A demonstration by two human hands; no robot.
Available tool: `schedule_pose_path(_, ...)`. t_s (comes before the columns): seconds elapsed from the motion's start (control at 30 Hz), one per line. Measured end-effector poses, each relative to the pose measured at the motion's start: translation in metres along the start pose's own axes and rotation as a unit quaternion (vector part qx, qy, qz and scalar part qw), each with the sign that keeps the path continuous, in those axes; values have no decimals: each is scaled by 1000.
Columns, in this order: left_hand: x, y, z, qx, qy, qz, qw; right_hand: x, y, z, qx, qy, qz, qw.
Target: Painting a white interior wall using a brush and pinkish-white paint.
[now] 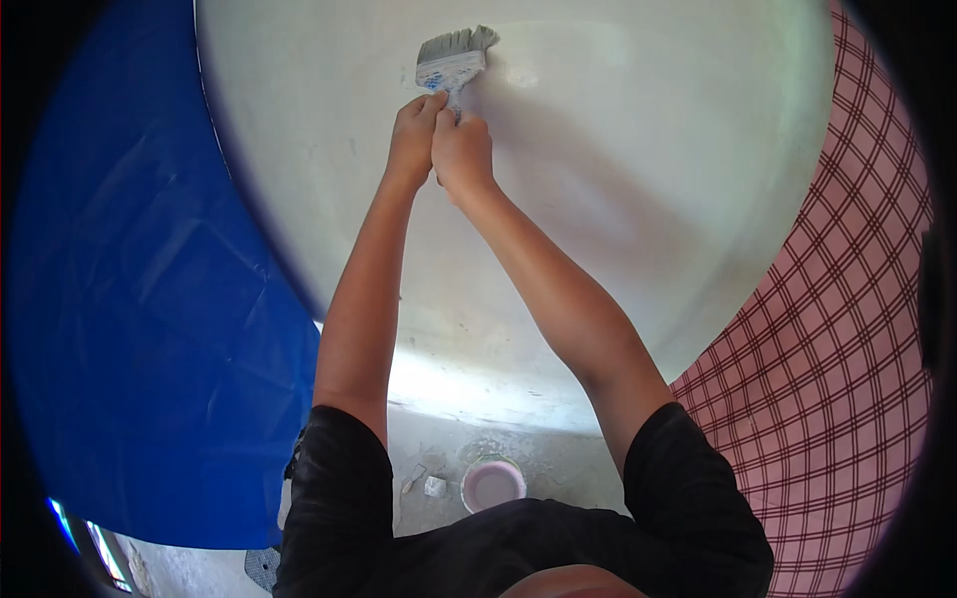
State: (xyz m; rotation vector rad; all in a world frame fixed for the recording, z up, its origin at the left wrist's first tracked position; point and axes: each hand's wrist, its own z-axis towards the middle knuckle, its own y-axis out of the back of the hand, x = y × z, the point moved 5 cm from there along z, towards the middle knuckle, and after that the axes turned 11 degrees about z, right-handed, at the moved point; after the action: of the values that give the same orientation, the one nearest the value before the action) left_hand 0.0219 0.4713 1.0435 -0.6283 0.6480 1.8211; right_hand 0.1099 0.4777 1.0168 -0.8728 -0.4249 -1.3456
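A wide flat paintbrush, its ferrule and handle smeared with pale paint, points upward in front of a whitish wall. My right hand is wrapped around the handle. Pressed against it, my left hand also grips the handle, its thumb near the ferrule. The dark grey bristles fan slightly to the right at their tip. Whether they touch the wall is hard to tell. Both arms stretch out, and their shadow falls on the wall to the right.
On the grey floor below stands a round bucket with a pinkish inside. A small whitish block lies beside it. Blue sheeting hangs at the left, and a pink checked cloth at the right.
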Motion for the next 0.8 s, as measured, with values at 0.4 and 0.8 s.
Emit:
schedule_pose_path(0.4, -37, -35, 3, 38, -41, 67, 996, 45, 44, -6, -88, 58, -43, 994)
schedule_pose_path(0.8, -61, -200, -4, 78, -84, 53, 992, 56, 195, 20, -151, -5, 17, 988)
